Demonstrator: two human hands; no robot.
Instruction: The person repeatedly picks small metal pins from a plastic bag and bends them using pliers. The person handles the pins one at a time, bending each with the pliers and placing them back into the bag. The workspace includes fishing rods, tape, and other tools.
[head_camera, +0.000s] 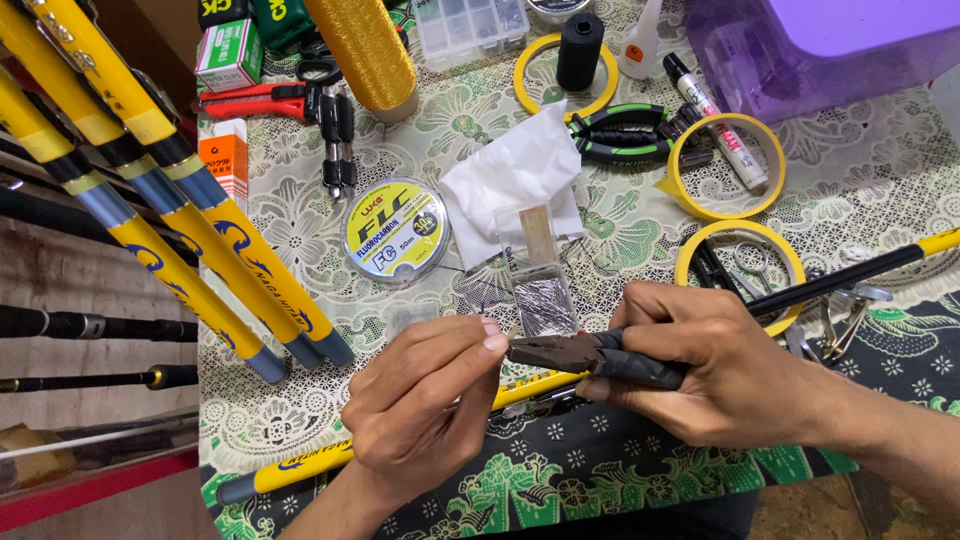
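My right hand (715, 365) grips dark rusty pliers (560, 352) by their black taped handles, jaws pointing left. My left hand (425, 400) pinches something tiny at the pliers' tip between thumb and forefinger; the item is too small to make out. Just beyond the hands lies a small clear packet of fine metal hooks (543, 300). A yellow and black fishing rod (840, 275) runs under my right hand toward the right edge, and another yellow rod section (310, 465) lies beneath my left hand.
Several yellow and blue rods (180, 200) lean at the left. On the patterned cloth sit a round spool of fishing line (396, 232), white tissue (512, 175), green pliers (615, 135), yellow tape rings (725, 165), gold thread cone (365, 50), black thread spool (580, 50), purple plastic box (820, 45).
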